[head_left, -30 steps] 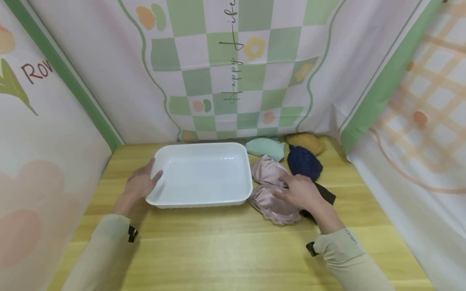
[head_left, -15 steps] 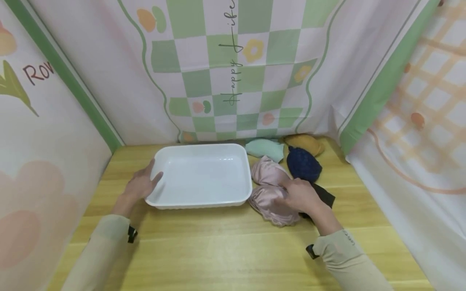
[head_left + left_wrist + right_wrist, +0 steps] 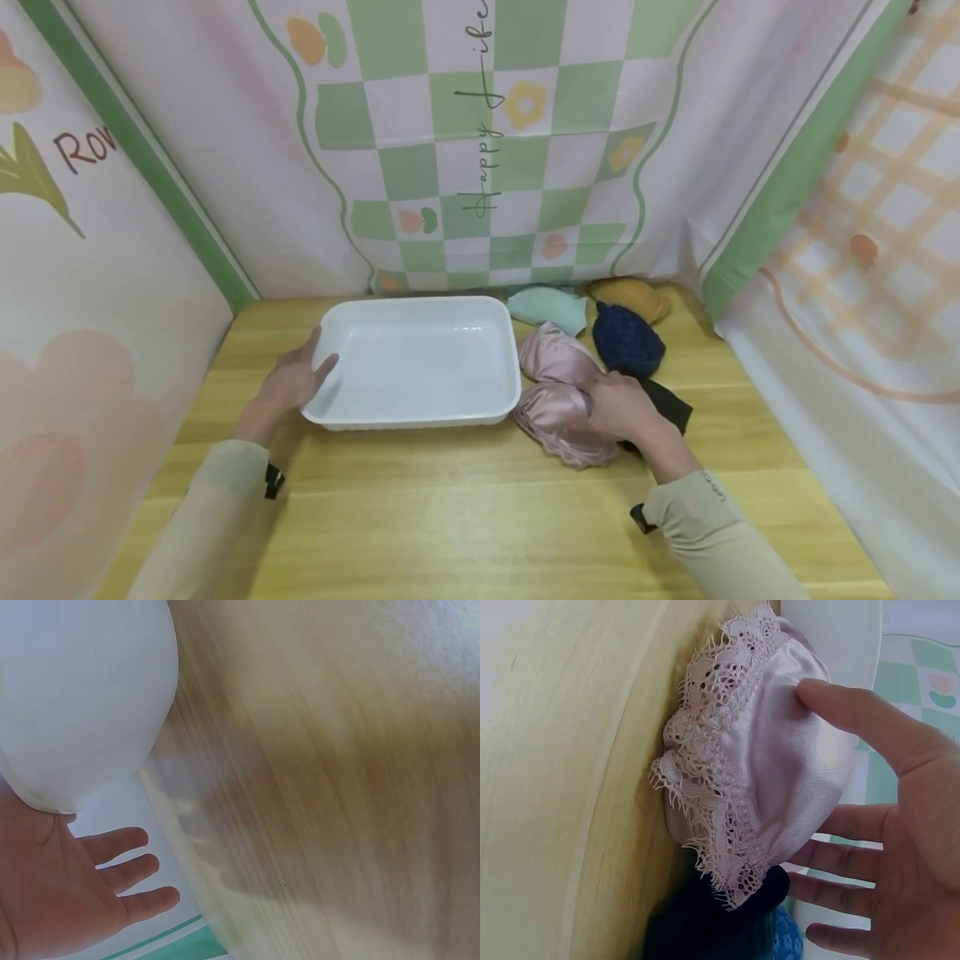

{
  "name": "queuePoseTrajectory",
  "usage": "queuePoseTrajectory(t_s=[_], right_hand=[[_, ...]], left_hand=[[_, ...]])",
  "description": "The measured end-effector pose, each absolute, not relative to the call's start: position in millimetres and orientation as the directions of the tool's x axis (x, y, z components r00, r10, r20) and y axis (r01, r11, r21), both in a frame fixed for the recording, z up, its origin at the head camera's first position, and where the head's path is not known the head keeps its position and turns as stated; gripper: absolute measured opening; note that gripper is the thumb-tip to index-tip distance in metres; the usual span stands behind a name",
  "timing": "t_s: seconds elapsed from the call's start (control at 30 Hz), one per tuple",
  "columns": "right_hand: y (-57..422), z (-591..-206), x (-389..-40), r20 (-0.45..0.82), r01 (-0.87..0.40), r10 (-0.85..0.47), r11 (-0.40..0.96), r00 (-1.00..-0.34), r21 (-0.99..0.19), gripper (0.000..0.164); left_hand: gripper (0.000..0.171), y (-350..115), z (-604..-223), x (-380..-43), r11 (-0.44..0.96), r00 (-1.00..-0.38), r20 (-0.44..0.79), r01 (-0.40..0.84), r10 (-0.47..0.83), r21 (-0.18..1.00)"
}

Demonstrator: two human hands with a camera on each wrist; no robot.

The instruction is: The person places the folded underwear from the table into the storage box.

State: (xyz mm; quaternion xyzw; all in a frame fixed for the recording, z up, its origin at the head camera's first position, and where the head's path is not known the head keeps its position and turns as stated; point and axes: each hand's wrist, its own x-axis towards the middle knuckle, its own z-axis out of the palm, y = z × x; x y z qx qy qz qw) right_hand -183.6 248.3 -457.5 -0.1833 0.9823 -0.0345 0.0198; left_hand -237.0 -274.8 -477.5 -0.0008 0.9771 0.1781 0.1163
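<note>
Pinching a lace-trimmed cup of the pink satin bra [image 3: 551, 417], the right hand [image 3: 628, 408] has its thumb on one side and nearly straight fingers behind; how tightly, I can't tell! The bra lies on the wooden table [image 3: 450, 517], and just left of that hand stands the white tray [image 3: 420, 362]. At its far end the left hand [image 3: 288, 379], fingers loosely spread, rests its thumb over the rim. Crowding the right hand: a black garment [image 3: 669, 405] partly hidden beneath it, a navy bra [image 3: 628, 340] just beyond, then a mint-green bra [image 3: 549, 307] and a mustard bra [image 3: 633, 297] farther off, by the checked curtain [image 3: 517, 158].
</note>
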Motion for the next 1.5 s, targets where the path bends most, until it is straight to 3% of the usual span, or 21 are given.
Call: queuePoseTrajectory(t_s=[0.3, 0.93, 1.2, 1.5], right_hand=[[245, -463, -184, -0.144, -0.305, -0.313, 0.949, -0.939, -0.078, 0.079], [245, -479, -185, 0.035, -0.394, -0.393, 0.917, -0.919, -0.061, 0.039], [250, -472, -187, 0.038, -0.385, -0.383, 0.919, -0.923, -0.088, 0.031], [256, -461, -189, 0.038, -0.362, -0.360, 0.929, -0.932, -0.075, 0.037]], left_hand=[[0.088, -275, -481, -239, 0.938, -0.973, -0.228, -0.042, 0.040, 0.344], [0.088, -273, -478, -237, 0.935, -0.969, -0.246, -0.069, 0.020, 0.347], [0.087, -273, -478, -237, 0.935, -0.973, -0.226, -0.047, 0.036, 0.353], [0.087, -275, -479, -237, 0.934, -0.976, -0.211, -0.032, 0.047, 0.355]])
